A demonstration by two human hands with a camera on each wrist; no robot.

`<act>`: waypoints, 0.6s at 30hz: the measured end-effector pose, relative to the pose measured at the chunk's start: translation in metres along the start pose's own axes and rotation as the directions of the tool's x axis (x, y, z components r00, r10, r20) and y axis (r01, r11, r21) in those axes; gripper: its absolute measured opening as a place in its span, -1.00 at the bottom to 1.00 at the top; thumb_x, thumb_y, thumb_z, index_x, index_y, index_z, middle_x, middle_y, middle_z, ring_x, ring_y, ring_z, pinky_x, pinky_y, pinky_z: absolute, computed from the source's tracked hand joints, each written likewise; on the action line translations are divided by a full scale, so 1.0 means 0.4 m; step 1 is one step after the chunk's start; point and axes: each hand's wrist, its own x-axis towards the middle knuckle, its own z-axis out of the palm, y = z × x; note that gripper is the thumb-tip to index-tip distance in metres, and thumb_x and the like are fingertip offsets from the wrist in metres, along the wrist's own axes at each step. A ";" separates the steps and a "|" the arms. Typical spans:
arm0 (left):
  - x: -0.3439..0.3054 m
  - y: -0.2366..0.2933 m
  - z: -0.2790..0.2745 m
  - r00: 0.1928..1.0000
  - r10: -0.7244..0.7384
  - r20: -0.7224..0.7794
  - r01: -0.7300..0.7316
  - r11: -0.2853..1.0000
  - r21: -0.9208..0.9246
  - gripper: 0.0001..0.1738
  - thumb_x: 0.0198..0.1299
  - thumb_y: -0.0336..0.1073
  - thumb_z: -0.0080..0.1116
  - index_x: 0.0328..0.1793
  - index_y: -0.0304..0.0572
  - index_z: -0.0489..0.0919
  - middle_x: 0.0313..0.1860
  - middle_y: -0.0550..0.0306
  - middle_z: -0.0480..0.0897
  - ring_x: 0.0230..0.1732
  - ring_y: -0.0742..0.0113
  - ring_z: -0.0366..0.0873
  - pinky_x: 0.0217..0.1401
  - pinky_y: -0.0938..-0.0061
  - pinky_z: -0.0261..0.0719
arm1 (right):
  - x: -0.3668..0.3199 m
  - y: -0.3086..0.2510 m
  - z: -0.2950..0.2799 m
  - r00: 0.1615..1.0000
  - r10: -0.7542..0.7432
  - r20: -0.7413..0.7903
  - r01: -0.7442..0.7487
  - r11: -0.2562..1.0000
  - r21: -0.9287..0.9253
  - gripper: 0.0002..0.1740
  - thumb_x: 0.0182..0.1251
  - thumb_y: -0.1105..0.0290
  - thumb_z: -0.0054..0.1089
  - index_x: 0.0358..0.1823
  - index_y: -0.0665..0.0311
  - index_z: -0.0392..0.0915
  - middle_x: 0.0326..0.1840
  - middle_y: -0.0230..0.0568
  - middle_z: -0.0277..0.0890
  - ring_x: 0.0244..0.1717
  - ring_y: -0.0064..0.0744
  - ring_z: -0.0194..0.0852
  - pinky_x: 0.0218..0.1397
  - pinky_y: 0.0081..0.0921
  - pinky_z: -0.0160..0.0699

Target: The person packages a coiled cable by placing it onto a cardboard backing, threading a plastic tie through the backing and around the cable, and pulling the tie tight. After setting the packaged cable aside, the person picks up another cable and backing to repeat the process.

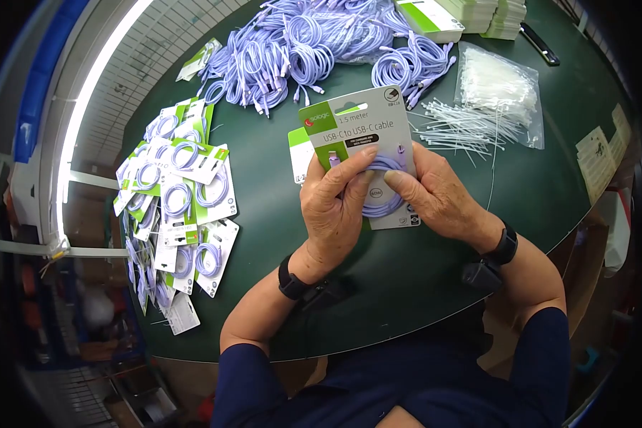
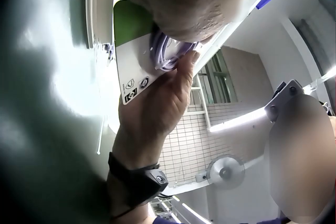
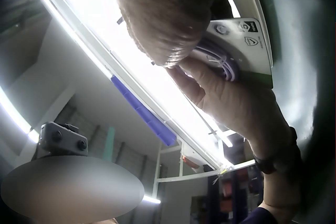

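Note:
In front of the chest, both hands hold a white and green packaging card (image 1: 357,114) printed "USB-C to USB-C cable", 1.5 meter. A coiled lilac USB-C cable (image 1: 385,212) lies against its face. The left hand (image 1: 332,207) grips the card's left side, its index finger and thumb reaching over the front onto the coil. At the right edge, the right hand (image 1: 442,192) pinches the card, its thumb on the coil. The left wrist view shows the coil (image 2: 165,53) near the right thumb. The fingers behind the card are hidden in the head view.
Carded cables (image 1: 178,200) are piled at the left. Loose lilac cable bundles (image 1: 264,64) lie at the back. White zip ties (image 1: 471,128) spill beside a plastic bag (image 1: 535,107). A black-handled cutter (image 1: 540,44) and stacked cards (image 1: 478,18) lie back right. Another card (image 1: 301,153) sits behind the held one.

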 end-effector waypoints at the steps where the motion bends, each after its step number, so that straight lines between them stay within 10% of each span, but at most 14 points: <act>1: -0.003 0.000 0.001 1.000 0.012 -0.020 -0.012 1.000 -0.020 -0.63 0.34 -0.57 0.35 0.25 -0.15 0.74 0.14 -0.06 0.64 0.14 0.11 0.70 0.15 0.33 0.70 | 0.000 -0.001 0.000 1.000 0.003 -0.005 -0.003 1.000 0.008 -0.53 0.67 0.27 0.12 0.40 0.44 0.41 0.18 -0.16 0.63 0.14 -0.49 0.58 0.21 -0.44 0.63; 18: -0.008 -0.014 0.008 0.998 -0.064 0.015 0.064 0.996 -0.061 -0.72 0.35 -0.56 0.34 0.14 -0.14 0.74 0.11 -0.01 0.60 0.13 0.16 0.69 0.15 0.36 0.69 | 0.006 0.021 0.011 1.000 0.002 -0.028 -0.003 0.999 -0.049 -0.49 0.52 0.40 0.33 0.39 0.41 0.40 0.17 -0.15 0.64 0.15 -0.47 0.60 0.21 -0.43 0.65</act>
